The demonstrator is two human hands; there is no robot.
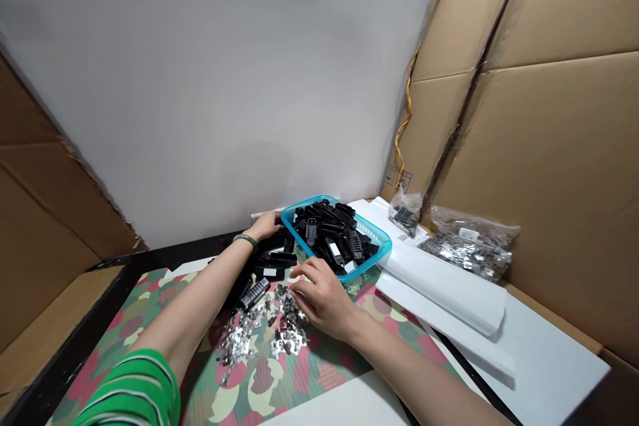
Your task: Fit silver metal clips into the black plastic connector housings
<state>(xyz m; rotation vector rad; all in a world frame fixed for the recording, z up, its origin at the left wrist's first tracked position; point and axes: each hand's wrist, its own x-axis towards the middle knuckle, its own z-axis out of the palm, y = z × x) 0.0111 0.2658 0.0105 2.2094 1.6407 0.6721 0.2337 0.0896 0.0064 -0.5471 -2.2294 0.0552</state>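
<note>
My left hand point(264, 226) rests at the near left side of a teal plastic tray point(372, 229), its fingers partly hidden behind the rim. A loose row of black plastic parts point(272, 263) lies under and near that hand, and a pale green bangle point(244, 240) circles the wrist. The tray holds a heap of similar black parts point(324, 233). My right hand point(322, 296) hovers with curled fingers just above scattered silver metal pieces point(254, 336), holding nothing visible. Both hands are over a camouflage-patterned mat point(279, 379).
Beyond the tray on the right lie white sheets point(439, 286), a clear bag of silver pieces point(466, 253) and a smaller bag of black parts point(404, 213). Cardboard panels point(559, 146) and a white wall point(200, 80) enclose the table; a yellow cable point(407, 106) runs upward.
</note>
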